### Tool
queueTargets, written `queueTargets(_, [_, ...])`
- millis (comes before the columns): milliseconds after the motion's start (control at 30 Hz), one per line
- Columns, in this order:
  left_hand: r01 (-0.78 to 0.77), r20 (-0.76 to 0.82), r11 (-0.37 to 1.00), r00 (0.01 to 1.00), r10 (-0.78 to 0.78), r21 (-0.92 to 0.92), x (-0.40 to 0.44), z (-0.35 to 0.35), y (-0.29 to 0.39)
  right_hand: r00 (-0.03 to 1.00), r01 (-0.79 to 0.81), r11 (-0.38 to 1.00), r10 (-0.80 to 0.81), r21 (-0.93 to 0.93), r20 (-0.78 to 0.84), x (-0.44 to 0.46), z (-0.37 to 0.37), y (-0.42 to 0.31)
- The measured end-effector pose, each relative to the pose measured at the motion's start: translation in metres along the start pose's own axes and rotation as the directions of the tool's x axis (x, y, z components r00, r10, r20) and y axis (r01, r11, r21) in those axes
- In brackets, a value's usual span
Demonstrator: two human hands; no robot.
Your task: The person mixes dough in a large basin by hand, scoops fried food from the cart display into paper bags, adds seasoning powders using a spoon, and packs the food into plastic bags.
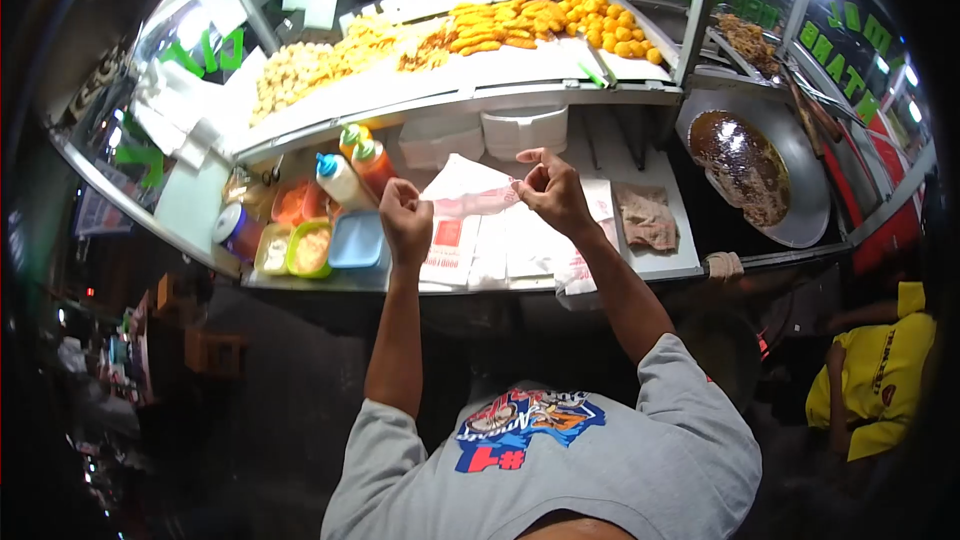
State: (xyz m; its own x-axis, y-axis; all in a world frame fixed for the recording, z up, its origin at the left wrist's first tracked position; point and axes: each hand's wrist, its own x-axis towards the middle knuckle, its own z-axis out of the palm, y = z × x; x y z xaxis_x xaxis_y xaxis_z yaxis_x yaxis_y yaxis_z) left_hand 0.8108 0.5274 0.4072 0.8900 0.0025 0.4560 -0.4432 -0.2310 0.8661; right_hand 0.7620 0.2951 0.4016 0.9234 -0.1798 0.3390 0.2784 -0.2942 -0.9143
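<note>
My left hand (405,225) is closed in a pinch at the left end of a thin, see-through plastic bag (475,203). My right hand (558,198) pinches its other end between the fingers, so the bag stretches across the gap. Under and behind it lie white paper bags (447,240) with red print, on the counter. Left of my left hand stand a white squeeze bottle with a blue cap (342,180) and an orange-red bottle (373,168). A blue tub (357,240) sits just beside that wrist. A folded brown cloth (646,217) lies right of my right hand.
Behind a raised ledge (450,100) are piles of fried food (510,25) and tongs (598,65). A wide pan of dark oil (745,165) is at the right. Sauce tubs (308,248) stand at the left. A person in yellow (880,375) is at lower right.
</note>
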Motion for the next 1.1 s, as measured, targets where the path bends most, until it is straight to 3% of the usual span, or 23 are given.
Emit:
queueTargets(33, [-0.121,-0.006,0.992,0.993,0.121,-0.041,-0.004,0.006,0.005,0.999,0.045,0.996,-0.047,-0.082,-0.015,0.008,-0.005,-0.005])
queueTargets(67, [-0.559,0.089,0.805,0.829,0.553,0.199,0.003,0.009,0.016,0.996,0.085,0.983,-0.090,-0.165,-0.024,0.016,-0.008,-0.010])
queueTargets(133, [-0.640,0.353,0.725,0.760,0.546,0.254,0.001,0.005,0.037,0.987,0.158,0.958,-0.148,-0.237,0.060,0.034,-0.013,-0.011])
queueTargets(200, [-0.580,0.448,0.729,0.795,0.409,0.363,0.018,-0.001,0.019,0.954,0.229,0.952,-0.178,-0.204,0.243,0.069,-0.026,-0.006])
queueTargets(233, [-0.551,0.484,0.720,0.809,0.335,0.422,0.029,-0.005,0.011,0.939,0.159,0.974,-0.099,-0.160,0.330,0.089,-0.033,0.001])
queueTargets(267, [-0.526,0.448,0.742,0.828,0.336,0.415,0.039,-0.010,0.007,0.965,0.188,0.953,-0.134,-0.236,0.227,0.117,-0.040,0.019])
queueTargets(300, [-0.503,0.408,0.763,0.847,0.341,0.406,0.049,-0.015,0.004,0.997,0.079,0.914,-0.063,-0.398,0.053,0.138,-0.049,0.005])
queueTargets(333, [-0.476,0.359,0.786,0.867,0.345,0.394,0.059,-0.018,0.000,0.953,0.037,0.696,-0.240,-0.717,-0.184,0.163,-0.056,0.012])
queueTargets(367, [-0.480,0.307,0.810,0.870,0.387,0.338,0.068,-0.022,-0.006,0.944,-0.128,0.549,-0.188,-0.826,-0.271,0.197,-0.070,0.033])
queueTargets(400, [-0.454,0.257,0.843,0.885,0.389,0.288,0.075,-0.027,-0.009,0.938,-0.278,0.313,-0.114,-0.908,-0.327,0.215,-0.076,0.041])
queueTargets(433, [-0.432,0.206,0.870,0.898,0.390,0.237,0.084,-0.033,-0.008,0.931,-0.353,0.292,0.198,-0.889,-0.306,0.229,-0.081,0.032])
queueTargets(467, [-0.411,0.154,0.893,0.909,0.387,0.184,0.095,-0.038,-0.007,0.926,-0.354,0.188,0.211,-0.916,-0.314,0.244,-0.087,0.057])
queueTargets(500, [-0.397,0.100,0.908,0.917,0.386,0.137,0.105,-0.042,-0.008,0.886,-0.370,0.145,0.350,-0.917,-0.303,0.265,-0.101,0.095])
queueTargets(533, [-0.491,0.061,0.846,0.870,0.490,0.206,0.117,-0.049,-0.008,0.878,-0.412,0.167,0.334,-0.896,-0.342,0.269,-0.103,0.100])
queueTargets(600, [-0.338,0.026,0.938,0.941,0.337,0.080,0.136,-0.061,0.008,0.849,-0.448,0.203,0.400,-0.870,-0.344,0.271,-0.112,0.087])
queueTargets(667, [-0.439,-0.018,0.896,0.897,0.441,0.062,0.163,-0.067,0.012,0.840,-0.477,0.225,0.401,-0.850,-0.366,0.274,-0.123,0.067])
queueTargets(733, [-0.618,-0.047,0.764,0.771,0.635,0.183,0.195,-0.067,0.003,0.923,-0.354,0.331,0.278,-0.875,-0.268,0.276,-0.139,0.062])
queueTargets(767, [-0.590,-0.044,0.794,0.798,0.601,0.145,0.207,-0.060,0.000,0.955,-0.241,0.319,0.246,-0.916,-0.166,0.269,-0.125,0.025])
queueTargets(833, [-0.559,-0.018,0.823,0.826,0.563,0.106,0.231,-0.041,-0.013,0.990,-0.026,0.071,0.139,-0.997,-0.016,0.276,-0.091,0.011])
queueTargets(867, [-0.463,0.023,0.885,0.886,0.462,0.041,0.239,-0.028,-0.019,0.993,0.075,-0.063,0.098,-0.995,0.068,0.280,-0.076,0.007])
queueTargets(933, [-0.391,0.071,0.920,0.919,0.389,0.016,0.254,-0.001,-0.040,0.993,0.035,-0.285,-0.094,-0.958,0.064,0.304,-0.040,0.048])
queueTargets(1000, [-0.452,0.113,0.887,0.890,0.441,0.100,0.263,0.019,-0.063,0.999,0.051,-0.233,0.023,-0.971,0.047,0.316,-0.015,0.056])
queueTargets(1100, [-0.377,0.165,0.925,0.916,0.365,0.050,0.265,0.024,-0.059,0.998,0.037,-0.152,0.063,-0.988,0.028,0.327,-0.029,0.069])
